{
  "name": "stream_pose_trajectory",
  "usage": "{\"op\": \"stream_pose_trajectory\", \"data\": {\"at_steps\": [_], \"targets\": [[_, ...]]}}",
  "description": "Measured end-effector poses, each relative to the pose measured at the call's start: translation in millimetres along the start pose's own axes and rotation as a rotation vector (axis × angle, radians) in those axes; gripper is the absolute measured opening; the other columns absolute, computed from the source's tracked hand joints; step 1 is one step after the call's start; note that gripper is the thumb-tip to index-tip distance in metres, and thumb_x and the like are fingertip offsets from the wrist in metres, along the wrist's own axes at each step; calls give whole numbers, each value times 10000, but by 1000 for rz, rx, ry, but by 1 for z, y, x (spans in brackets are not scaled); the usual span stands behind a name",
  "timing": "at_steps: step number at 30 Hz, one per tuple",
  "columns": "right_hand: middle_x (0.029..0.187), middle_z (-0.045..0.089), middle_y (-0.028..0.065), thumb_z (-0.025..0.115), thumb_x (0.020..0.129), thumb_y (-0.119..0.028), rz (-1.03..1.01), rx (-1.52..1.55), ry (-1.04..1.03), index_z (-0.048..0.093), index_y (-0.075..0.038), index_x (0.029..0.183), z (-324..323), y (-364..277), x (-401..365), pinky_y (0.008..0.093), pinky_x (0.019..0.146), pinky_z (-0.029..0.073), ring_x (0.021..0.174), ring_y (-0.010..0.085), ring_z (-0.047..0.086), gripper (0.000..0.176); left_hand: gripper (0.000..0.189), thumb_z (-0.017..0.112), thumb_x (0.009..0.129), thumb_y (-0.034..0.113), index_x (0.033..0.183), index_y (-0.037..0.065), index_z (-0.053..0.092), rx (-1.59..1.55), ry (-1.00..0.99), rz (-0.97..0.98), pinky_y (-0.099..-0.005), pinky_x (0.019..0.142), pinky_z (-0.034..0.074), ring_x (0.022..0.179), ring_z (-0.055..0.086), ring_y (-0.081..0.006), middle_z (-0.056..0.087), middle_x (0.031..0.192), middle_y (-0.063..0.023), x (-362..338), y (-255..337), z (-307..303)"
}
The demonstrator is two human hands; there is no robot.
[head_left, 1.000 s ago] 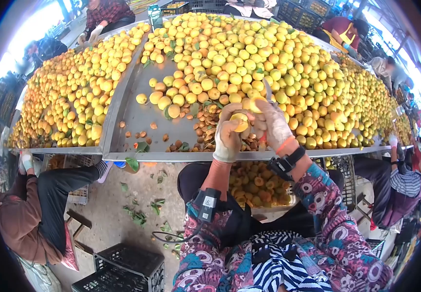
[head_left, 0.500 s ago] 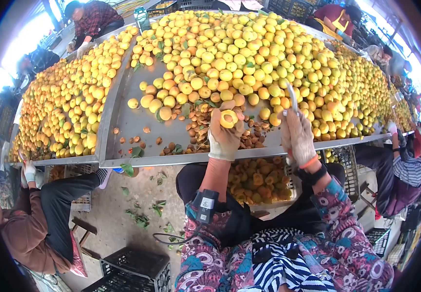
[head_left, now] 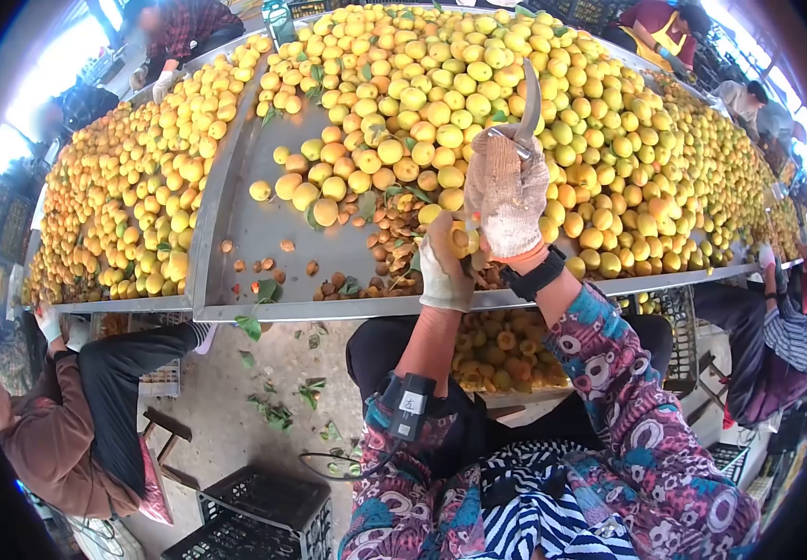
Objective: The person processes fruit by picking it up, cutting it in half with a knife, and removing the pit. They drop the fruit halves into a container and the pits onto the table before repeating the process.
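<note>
My left hand [head_left: 445, 271], in a pale work glove, is closed around a cut apricot [head_left: 462, 242] near the front edge of the metal table. The fingers hide part of the fruit. My right hand [head_left: 508, 201], also gloved, grips a knife [head_left: 530, 101] whose curved blade points up and away from me. It is raised close beside the left hand, its wrist just right of the apricot. Behind both hands rises a large heap of whole apricots [head_left: 459, 93]. Loose brown apricot pits [head_left: 392, 245] lie on the table left of my left hand.
A raised metal divider [head_left: 222, 196] splits the table on the left. Below the front rim [head_left: 329, 308], a crate of opened apricots [head_left: 506, 359] sits between my knees. Black crates [head_left: 264, 504] stand on the floor. Co-workers sit around, one at the left [head_left: 68, 439].
My right hand has moved left and up with the knife, from well right of the left hand to close beside it. The apricot's cut face, visible before, is now mostly covered.
</note>
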State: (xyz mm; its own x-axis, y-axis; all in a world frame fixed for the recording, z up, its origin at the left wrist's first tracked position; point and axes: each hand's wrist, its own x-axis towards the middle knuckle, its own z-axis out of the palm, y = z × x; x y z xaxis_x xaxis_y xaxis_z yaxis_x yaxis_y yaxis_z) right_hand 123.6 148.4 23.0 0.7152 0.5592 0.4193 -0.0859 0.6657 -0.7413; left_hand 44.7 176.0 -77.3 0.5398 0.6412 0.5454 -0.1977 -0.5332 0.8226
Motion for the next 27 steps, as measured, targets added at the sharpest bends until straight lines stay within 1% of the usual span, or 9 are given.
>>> {"op": "stream_pose_trajectory", "data": {"at_steps": [4,8,10,12,15,19,21,24,27], "targets": [[928,612,46,593,930,-127,99,45,-37,534,-5,1089,-1,3,-4,179,612,474,759,67,576,208,436,630,788,185,1134,-6,446,180,-7,-13,-358,731,466,818,562,-269,547,964,-139,-4,-4,0],[908,596,34,516,956,-134,358,473,-190,551,-23,1099,-9,26,-5,217,650,490,768,104,580,184,127,490,896,162,853,48,525,-672,239,-581,-220,456,377,516,451,-99,470,648,8,-2,5,14],[924,599,48,497,950,-222,86,-469,-132,560,-41,1044,2,25,-20,260,685,510,818,165,606,213,110,465,902,143,876,49,515,-680,261,-627,-218,466,373,534,425,-92,436,658,14,2,10,14],[749,545,53,396,1008,-256,464,633,172,557,-92,935,8,20,-2,229,562,474,609,147,545,241,88,484,873,89,942,42,508,-585,214,-661,-231,505,382,580,408,-97,405,697,15,2,14,7],[593,477,9,423,982,-376,432,559,-66,532,-115,875,-25,38,9,289,380,387,416,162,431,303,425,623,754,88,1148,18,479,173,-38,-205,-279,645,415,685,425,-147,387,768,9,-6,7,-7],[507,417,-9,427,969,-423,460,709,-303,502,-129,838,-52,71,28,315,300,291,339,160,357,331,556,652,627,63,1145,4,459,-178,52,-377,-287,642,412,686,431,-148,393,766,-11,-16,-37,11],[504,416,-7,385,968,-459,479,409,8,498,-134,854,-53,67,24,329,300,281,343,163,362,362,522,632,657,56,1145,7,454,180,49,-51,-289,646,434,691,468,-146,422,781,-16,-12,-21,1],[491,379,-17,352,967,-487,570,241,236,504,-150,867,-48,65,26,337,303,254,335,159,326,383,512,612,666,33,1151,11,449,198,141,86,-280,631,450,696,512,-142,469,798,-40,-5,-22,3],[438,211,-73,349,993,-441,560,340,342,543,-184,867,-40,70,24,312,305,133,287,117,125,346,454,623,655,26,1085,9,479,28,7,-254,-277,601,446,691,532,-166,494,789,-68,-5,-49,18]]}}
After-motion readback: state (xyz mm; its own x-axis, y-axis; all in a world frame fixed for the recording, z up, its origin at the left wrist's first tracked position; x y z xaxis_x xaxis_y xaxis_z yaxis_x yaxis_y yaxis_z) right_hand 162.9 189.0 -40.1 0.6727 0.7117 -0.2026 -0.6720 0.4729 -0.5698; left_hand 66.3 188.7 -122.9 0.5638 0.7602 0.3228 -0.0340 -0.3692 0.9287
